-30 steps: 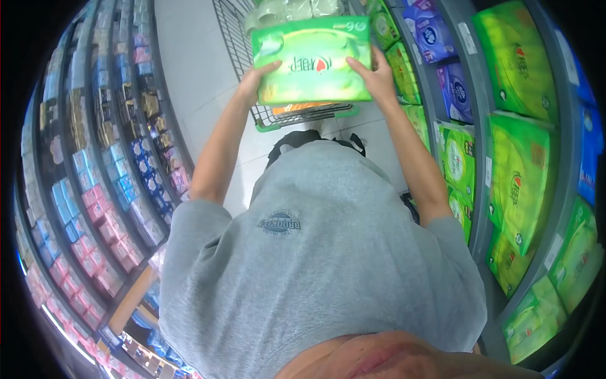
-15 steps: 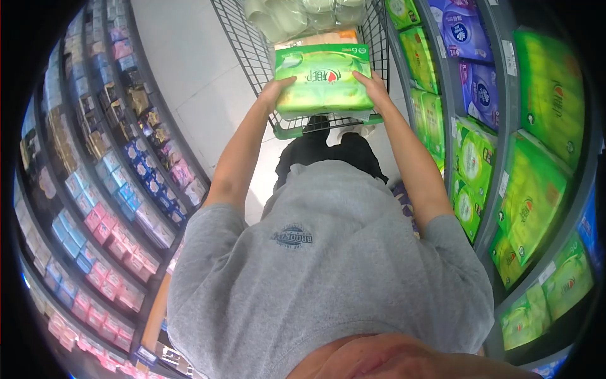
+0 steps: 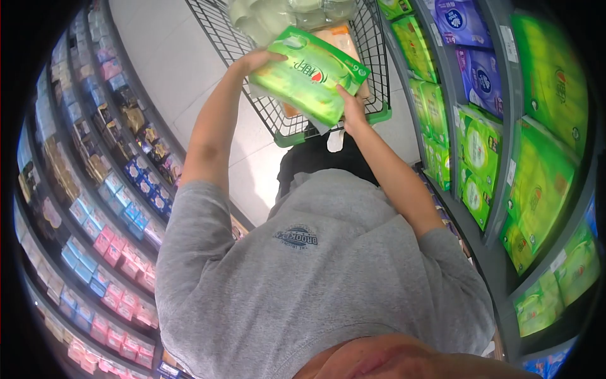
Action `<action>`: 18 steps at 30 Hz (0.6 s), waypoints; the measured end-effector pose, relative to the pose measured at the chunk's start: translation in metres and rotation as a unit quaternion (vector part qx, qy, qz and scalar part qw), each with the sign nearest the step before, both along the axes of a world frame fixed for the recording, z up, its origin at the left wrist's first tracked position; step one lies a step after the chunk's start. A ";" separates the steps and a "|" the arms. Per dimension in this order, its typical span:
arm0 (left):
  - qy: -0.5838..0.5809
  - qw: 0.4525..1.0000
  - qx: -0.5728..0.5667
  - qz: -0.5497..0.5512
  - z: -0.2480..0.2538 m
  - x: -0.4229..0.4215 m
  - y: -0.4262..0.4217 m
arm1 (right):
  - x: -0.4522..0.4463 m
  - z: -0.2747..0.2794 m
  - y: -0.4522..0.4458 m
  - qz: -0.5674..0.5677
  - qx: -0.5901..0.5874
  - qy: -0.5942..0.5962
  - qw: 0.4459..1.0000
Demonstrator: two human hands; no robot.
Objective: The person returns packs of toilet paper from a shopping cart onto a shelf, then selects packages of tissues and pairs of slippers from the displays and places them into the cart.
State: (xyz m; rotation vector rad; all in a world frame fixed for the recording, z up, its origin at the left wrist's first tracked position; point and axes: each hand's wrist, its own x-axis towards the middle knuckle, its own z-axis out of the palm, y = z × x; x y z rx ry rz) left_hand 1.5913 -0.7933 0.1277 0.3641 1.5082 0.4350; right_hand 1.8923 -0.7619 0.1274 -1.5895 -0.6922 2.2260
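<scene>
Over the shopping cart (image 3: 290, 140), a green plastic-wrapped tissue pack (image 3: 303, 74) is tilted, its right end lower and nearer to me. My left hand (image 3: 257, 59) grips its upper left side, thumb across the top face. At the lower right, my right hand (image 3: 353, 108) is closed on the edge, thumb on top; its other fingers are partly hidden. A peach and orange pack (image 3: 341, 42) lies in the cart, partly under the green one. Pale rounded items in clear plastic wrap (image 3: 268, 20) fill the far end.
Shelves at right hold large green tissue packs (image 3: 533, 183) and purple packs (image 3: 483, 79). Along the left, shelves carry many small pink packs (image 3: 113, 246) and blue packs (image 3: 129, 205). Light floor tiles (image 3: 158, 69) run between the left shelves and the cart.
The green tissue pack has turned clockwise, from level to slanting, still in both hands. My left hand has moved up and left; my right hand has come down and left. The cart has shifted slightly.
</scene>
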 end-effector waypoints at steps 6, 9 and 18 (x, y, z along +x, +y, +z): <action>0.099 0.985 0.011 -0.138 0.001 -0.010 0.042 | -0.005 0.032 -0.042 -0.032 -0.159 -0.011 0.987; 0.145 0.969 0.047 -0.193 0.013 -0.008 0.054 | -0.010 0.028 -0.066 -0.051 -0.137 0.031 0.989; 0.454 0.829 0.005 -0.327 -0.039 0.071 -0.028 | -0.026 0.028 -0.057 0.249 -0.107 0.099 0.958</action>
